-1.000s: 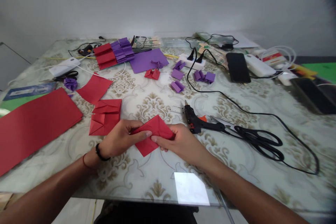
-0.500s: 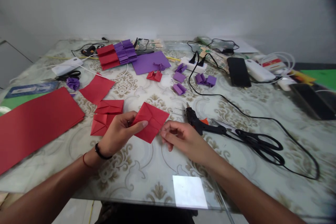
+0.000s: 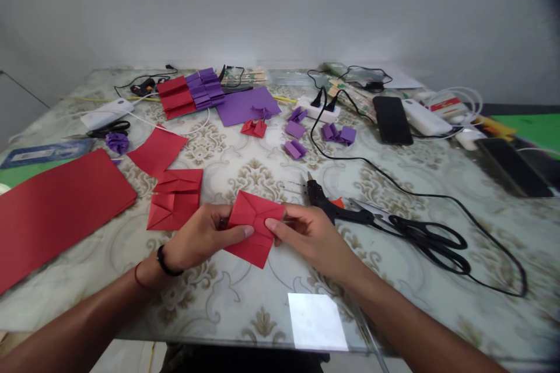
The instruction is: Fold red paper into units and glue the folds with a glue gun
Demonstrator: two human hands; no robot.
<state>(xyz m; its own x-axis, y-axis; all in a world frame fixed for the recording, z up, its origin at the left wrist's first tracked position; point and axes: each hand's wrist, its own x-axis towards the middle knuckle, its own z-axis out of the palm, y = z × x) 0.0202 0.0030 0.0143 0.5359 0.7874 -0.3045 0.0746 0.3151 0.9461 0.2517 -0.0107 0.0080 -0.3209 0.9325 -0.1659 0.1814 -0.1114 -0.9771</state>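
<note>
A square of folded red paper [image 3: 255,211], creased across its face, is held between both hands above the table. My left hand [image 3: 214,232] pinches its left side, thumb on top and fingers behind. My right hand [image 3: 304,233] grips the right side the same way, its thumb lying on the creases. Just left of my left hand, folded red pieces [image 3: 178,201] lie on the table. A black glue gun [image 3: 324,198] rests to the right of my right hand, beside black-handled scissors [image 3: 431,240].
At the left lies a stack of red sheets [image 3: 65,210]. Small folded purple pieces [image 3: 295,149] and a purple sheet [image 3: 236,106] sit farther back. A white power strip [image 3: 317,109], phones [image 3: 392,120] and a looping black cable [image 3: 415,193] occupy the right side.
My right hand has taken hold of the paper's right side, having been beside it with fingers curled. The paper has turned and come slightly lower, toward me.
</note>
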